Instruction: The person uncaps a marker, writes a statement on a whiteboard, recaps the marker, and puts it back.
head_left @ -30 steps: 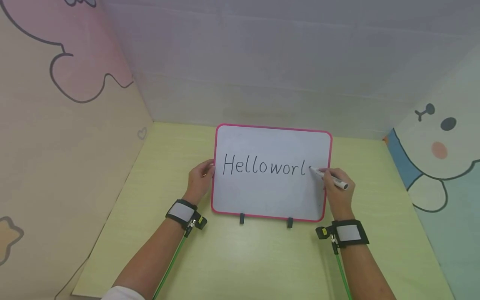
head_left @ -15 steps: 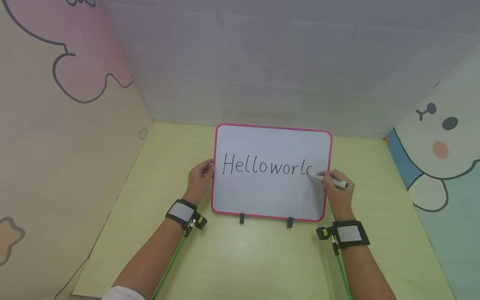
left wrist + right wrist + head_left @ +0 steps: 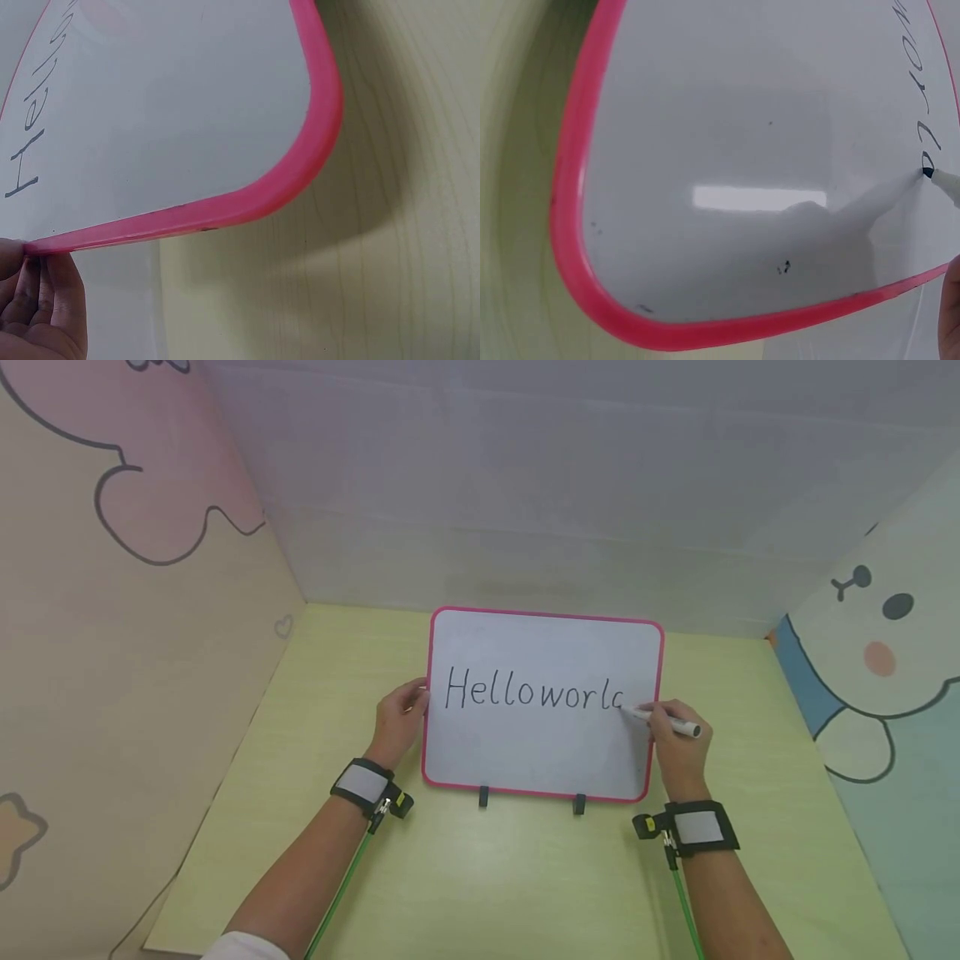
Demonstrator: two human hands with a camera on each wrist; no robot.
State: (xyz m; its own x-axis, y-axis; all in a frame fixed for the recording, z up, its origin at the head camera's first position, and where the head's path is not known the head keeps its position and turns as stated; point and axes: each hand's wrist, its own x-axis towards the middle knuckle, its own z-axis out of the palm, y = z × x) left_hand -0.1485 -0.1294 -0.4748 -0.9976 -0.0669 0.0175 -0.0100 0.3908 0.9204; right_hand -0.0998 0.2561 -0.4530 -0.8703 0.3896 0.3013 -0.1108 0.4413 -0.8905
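A whiteboard point(image 3: 536, 747) with a pink frame stands tilted back on the table, bearing "Hello worl" and a small rounded stroke in black. My left hand point(image 3: 397, 718) pinches the frame's left edge; in the left wrist view the thumb and fingers point(image 3: 67, 296) meet at the pink rim. My right hand point(image 3: 681, 747) grips a white marker point(image 3: 678, 725) by its barrel, at the board's right edge. In the right wrist view the marker's dark tip point(image 3: 928, 172) meets the board at the last stroke. Most of the right hand is outside that view.
Two small black feet point(image 3: 483, 797) support the board's lower edge on the pale yellow wooden table point(image 3: 510, 885). A grey-white wall point(image 3: 525, 510) rises behind it, with cartoon-printed panels on both sides. Each wrist wears a strapped camera point(image 3: 402, 803) with a green cable point(image 3: 341, 893).
The marker tip has moved slightly down and traced a rounded stroke after the "l". The right hand has shifted a little with it. The left hand and the board have stayed put.
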